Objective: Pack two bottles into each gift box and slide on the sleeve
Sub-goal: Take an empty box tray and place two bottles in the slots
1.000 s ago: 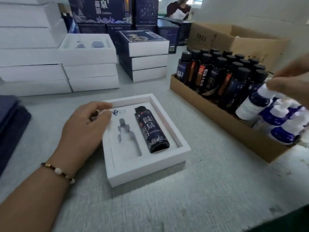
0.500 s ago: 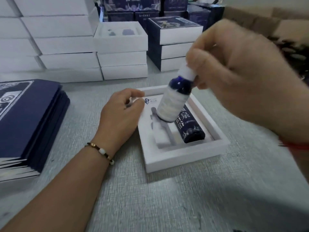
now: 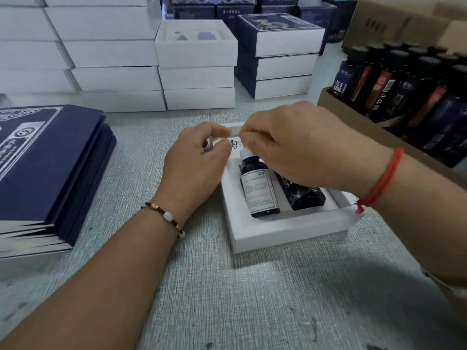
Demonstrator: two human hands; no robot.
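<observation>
A pile of flat dark blue paper sleeves [image 3: 48, 168] lies far to the left of the left hand [image 3: 194, 162]; that hand curls on the top left corner of the open white card gift box [image 3: 290, 233]; under the right hand [image 3: 300, 150], fingers pinch the white cap of the small blue bottle with a white label [image 3: 257, 190], lying in the box; a dark bottle [image 3: 303, 195] lies just beside it, under the right wrist.

Grey textured table [image 3: 227, 299]; brown cardboard cartons [image 3: 404, 24] far right.

Left hand [image 3: 194, 157] curled, fingers bent inward. Right hand [image 3: 298, 145] palm-down, fingertips pinched together; both forearms extended forward.
</observation>
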